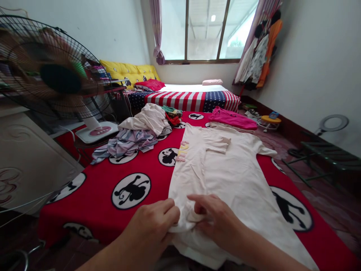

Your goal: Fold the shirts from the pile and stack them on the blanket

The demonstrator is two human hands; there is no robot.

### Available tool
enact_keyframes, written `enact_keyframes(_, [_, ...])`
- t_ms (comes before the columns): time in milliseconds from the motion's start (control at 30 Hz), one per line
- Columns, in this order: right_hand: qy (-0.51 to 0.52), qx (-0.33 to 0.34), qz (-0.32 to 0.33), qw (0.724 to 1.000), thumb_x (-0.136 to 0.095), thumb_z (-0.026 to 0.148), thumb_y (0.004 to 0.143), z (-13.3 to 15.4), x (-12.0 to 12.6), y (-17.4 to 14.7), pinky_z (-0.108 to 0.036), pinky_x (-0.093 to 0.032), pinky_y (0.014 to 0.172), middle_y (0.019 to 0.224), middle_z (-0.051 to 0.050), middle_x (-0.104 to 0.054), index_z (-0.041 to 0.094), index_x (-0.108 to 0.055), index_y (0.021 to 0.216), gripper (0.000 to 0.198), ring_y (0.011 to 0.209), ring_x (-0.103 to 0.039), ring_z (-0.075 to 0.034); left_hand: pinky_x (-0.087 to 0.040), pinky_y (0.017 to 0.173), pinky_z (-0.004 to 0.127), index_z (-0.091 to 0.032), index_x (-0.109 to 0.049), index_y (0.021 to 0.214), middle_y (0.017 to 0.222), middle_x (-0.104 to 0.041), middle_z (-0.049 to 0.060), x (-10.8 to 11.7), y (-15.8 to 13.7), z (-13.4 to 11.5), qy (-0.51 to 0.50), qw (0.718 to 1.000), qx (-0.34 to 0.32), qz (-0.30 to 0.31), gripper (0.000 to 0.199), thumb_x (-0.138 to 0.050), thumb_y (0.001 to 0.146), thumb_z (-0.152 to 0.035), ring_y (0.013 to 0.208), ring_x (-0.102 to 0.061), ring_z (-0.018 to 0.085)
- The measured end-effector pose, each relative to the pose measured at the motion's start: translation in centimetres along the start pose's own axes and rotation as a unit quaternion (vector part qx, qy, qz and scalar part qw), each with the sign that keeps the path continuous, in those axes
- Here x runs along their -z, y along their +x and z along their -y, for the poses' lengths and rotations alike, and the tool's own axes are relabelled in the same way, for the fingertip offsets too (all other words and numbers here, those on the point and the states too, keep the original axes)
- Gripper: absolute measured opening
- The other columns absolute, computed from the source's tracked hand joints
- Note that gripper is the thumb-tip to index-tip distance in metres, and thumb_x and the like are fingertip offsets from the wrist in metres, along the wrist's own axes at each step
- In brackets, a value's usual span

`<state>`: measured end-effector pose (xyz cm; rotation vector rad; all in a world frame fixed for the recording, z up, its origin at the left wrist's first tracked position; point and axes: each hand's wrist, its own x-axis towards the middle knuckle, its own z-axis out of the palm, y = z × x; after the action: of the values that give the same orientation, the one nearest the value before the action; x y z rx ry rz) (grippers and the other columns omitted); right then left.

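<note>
A cream T-shirt (237,177) lies on a red cloth with monkey prints (98,199). Its left side is folded inward, so one short sleeve rests across the body and pink and yellow lettering shows near the fold. At the lower left corner of the shirt, my left hand (158,222) is closed on the hem. Just to its right, my right hand (216,220) pinches a bunched bit of the same fabric, with the index finger stretched toward the left.
Rumpled clothes (141,128) are piled at the back left, near a standing fan (60,79). Folded pink clothing (232,118) lies at the back right. Beyond are a bed (180,99), a yellow stool (270,119) and a dark green folding stand (329,154).
</note>
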<state>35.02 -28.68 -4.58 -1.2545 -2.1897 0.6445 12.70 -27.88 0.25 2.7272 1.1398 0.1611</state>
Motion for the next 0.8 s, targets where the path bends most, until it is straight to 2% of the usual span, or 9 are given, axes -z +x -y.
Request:
enact_keyframes(67, [0.004,0.045,0.007,0.999,-0.055,0.000,0.069,0.4,0.7,-0.2,-0.032,-0.044,0.081,0.085,0.000,-0.064,0.023,-0.065,0.102,0.042,0.080,-0.058,-0.016,-0.033,0.056,0.026,-0.022,-0.058,0.088,0.084,-0.063,0.001,-0.9,-0.1,0.4,0.008,0.997,-0.040,0.063,0.010,-0.058,0.080,-0.015,0.069,-0.056,0.016])
enact_keyframes(133, [0.001,0.095,0.042,0.995,-0.055,0.002,0.073,0.8,1.6,-0.7,-0.030,-0.042,0.082,0.086,0.000,-0.064,0.022,-0.065,0.087,0.027,0.082,-0.058,-0.014,-0.030,0.051,0.026,-0.025,-0.063,0.090,0.081,-0.063,0.001,-2.1,-0.2,1.0,0.013,0.988,-0.090,0.127,0.009,-0.063,0.081,-0.022,0.067,-0.056,0.017])
enact_keyframes(233, [-0.022,0.139,0.116,0.983,-0.062,0.009,0.075,0.6,2.2,-1.6,-0.028,-0.042,0.086,0.097,0.000,-0.066,0.021,-0.063,0.077,0.013,0.088,-0.060,-0.013,-0.024,0.046,0.025,-0.031,-0.071,0.083,0.073,-0.063,0.000,-2.8,-0.2,1.7,-0.013,0.976,-0.120,0.184,0.006,-0.068,0.079,-0.027,0.061,-0.056,0.017])
enact_keyframes(300, [-0.028,0.150,0.145,0.977,-0.066,0.015,0.078,0.1,2.2,-2.0,-0.027,-0.043,0.084,0.095,0.000,-0.069,0.021,-0.064,0.079,0.006,0.086,-0.062,-0.014,-0.026,0.046,0.025,-0.032,-0.073,0.081,0.068,-0.063,-0.001,-1.7,0.2,1.6,-0.053,0.969,-0.128,0.205,0.010,-0.068,0.079,-0.023,0.056,-0.056,0.015])
enact_keyframes(400, [0.026,0.110,0.179,0.977,-0.063,0.017,0.082,-0.3,2.4,-2.3,-0.020,-0.046,0.068,0.077,0.002,-0.069,0.024,-0.066,0.088,0.010,0.069,-0.064,-0.011,-0.037,0.053,0.023,-0.035,-0.073,0.096,0.075,-0.069,-0.002,1.7,2.2,0.5,-0.127,0.965,-0.143,0.177,0.020,-0.066,0.082,-0.022,0.060,-0.061,0.014])
enact_keyframes(500, [0.105,0.042,0.199,0.974,-0.065,0.021,0.081,-0.3,3.9,-1.9,-0.015,-0.044,0.053,0.076,0.003,-0.070,0.028,-0.065,0.101,0.021,0.059,-0.063,-0.009,-0.045,0.072,0.025,-0.031,-0.070,0.109,0.090,-0.072,0.003,3.9,6.6,-0.4,-0.167,0.978,-0.112,0.062,0.023,-0.056,0.090,-0.029,0.081,-0.067,0.018])
enact_keyframes(600, [0.074,-0.023,0.104,0.992,-0.064,0.030,0.084,-1.7,6.6,-0.5,-0.018,-0.046,0.055,0.071,0.002,-0.068,0.025,-0.068,0.097,0.015,0.060,-0.062,-0.012,-0.046,0.090,0.033,-0.021,-0.065,0.119,0.110,-0.069,0.010,2.5,13.4,0.4,-0.163,0.983,-0.084,-0.030,0.032,-0.050,0.093,-0.033,0.103,-0.064,0.023])
enact_keyframes(700, [-0.018,-0.094,-0.051,0.994,-0.053,0.034,0.090,-6.9,10.5,1.4,-0.023,-0.046,0.056,0.065,0.000,-0.065,0.021,-0.067,0.081,0.021,0.057,-0.060,-0.014,-0.039,0.105,0.039,-0.016,-0.046,0.140,0.143,-0.047,0.018,-0.6,20.5,2.6,-0.135,0.986,-0.054,-0.077,0.054,-0.055,0.090,-0.033,0.128,-0.049,0.028])
enact_keyframes(800, [-0.179,-0.175,-0.252,0.935,-0.055,0.032,0.082,-14.7,15.1,2.4,-0.032,-0.049,0.069,0.082,-0.005,-0.070,0.020,-0.067,0.090,0.019,0.071,-0.065,-0.020,-0.029,0.112,0.049,-0.016,-0.037,0.145,0.153,-0.031,0.019,-3.4,25.4,4.4,-0.100,0.991,-0.051,-0.068,0.060,-0.052,0.091,-0.038,0.142,-0.029,0.031])
